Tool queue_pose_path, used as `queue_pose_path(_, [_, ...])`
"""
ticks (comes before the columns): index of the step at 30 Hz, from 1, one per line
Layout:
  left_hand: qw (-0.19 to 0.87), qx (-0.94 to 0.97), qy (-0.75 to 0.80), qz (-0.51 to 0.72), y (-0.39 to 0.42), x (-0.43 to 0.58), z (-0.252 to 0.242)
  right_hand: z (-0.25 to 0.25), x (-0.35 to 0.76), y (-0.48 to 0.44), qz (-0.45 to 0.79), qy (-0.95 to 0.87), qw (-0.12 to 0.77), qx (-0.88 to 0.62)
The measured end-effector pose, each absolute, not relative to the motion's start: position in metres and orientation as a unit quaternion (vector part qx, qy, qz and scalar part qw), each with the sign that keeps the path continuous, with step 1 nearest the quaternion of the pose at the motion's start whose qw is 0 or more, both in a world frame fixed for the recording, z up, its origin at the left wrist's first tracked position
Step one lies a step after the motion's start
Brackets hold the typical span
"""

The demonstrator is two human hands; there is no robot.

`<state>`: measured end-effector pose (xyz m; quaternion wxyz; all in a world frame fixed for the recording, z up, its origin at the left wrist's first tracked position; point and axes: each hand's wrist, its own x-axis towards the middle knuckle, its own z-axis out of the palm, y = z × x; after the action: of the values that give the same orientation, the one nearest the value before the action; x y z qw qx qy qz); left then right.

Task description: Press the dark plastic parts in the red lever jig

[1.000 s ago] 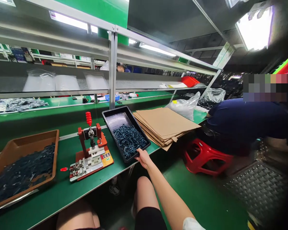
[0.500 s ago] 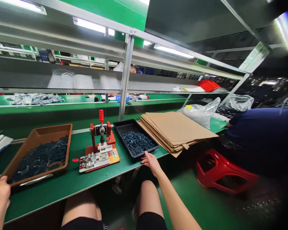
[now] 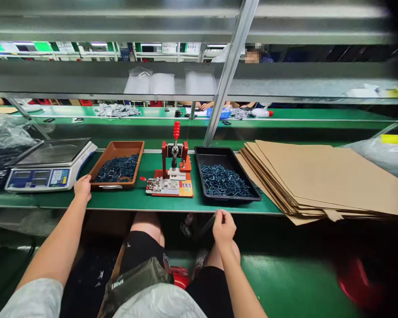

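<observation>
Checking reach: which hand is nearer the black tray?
Right hand: below the table edge, in front of the black tray, apart from it. Left hand: farther, at the brown tray's front corner.

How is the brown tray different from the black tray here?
The brown tray looks smaller than the black tray, and lies left of the red toggle press, the black tray right. The brown tray holds dark pieces, the black tray bluish screws. Both are rectangular.

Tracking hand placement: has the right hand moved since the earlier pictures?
Yes: the right hand has left the black tray and now sits below the table edge.
</observation>
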<state>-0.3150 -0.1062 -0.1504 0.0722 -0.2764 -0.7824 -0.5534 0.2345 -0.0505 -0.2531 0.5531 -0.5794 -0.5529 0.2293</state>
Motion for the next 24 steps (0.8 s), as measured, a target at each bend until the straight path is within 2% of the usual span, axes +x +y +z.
queue_pose_path(2, [0.062,-0.240,-0.795,-0.553,-0.108,-0.319,-0.152,-0.275,0.211,-0.089,0.266,-0.606,0.509,-0.550])
queue_pose_path(6, [0.098,-0.175,-0.808,-0.554,-0.128,-0.308,-0.155,-0.304,0.159,-0.173,0.436,-0.729,0.329,-0.413])
queue_pose_path(10, [0.160,-0.276,-0.796,-0.514,-0.191,-0.239,-0.185,-0.311,0.136,-0.215,0.503,-0.770,0.220,-0.326])
queue_pose_path(12, [0.094,-0.385,-0.789,-0.469,-0.237,-0.187,-0.213,-0.313,0.134,-0.219,0.528,-0.769,0.161,-0.321])
queue_pose_path(14, [-0.045,-0.616,-0.720,-0.317,-0.285,-0.138,-0.240,-0.316,0.133,-0.220,0.554,-0.754,0.113,-0.334])
queue_pose_path(15, [-0.104,-0.680,-0.681,-0.250,-0.306,-0.119,-0.251,-0.318,0.133,-0.222,0.566,-0.745,0.100,-0.339])
queue_pose_path(17, [-0.148,-0.722,-0.651,-0.181,-0.336,-0.092,-0.262,-0.321,0.133,-0.227,0.593,-0.725,0.095,-0.336])
queue_pose_path(24, [-0.143,-0.715,-0.661,-0.174,-0.365,-0.080,-0.251,-0.334,0.131,-0.236,0.658,-0.700,0.118,-0.250])
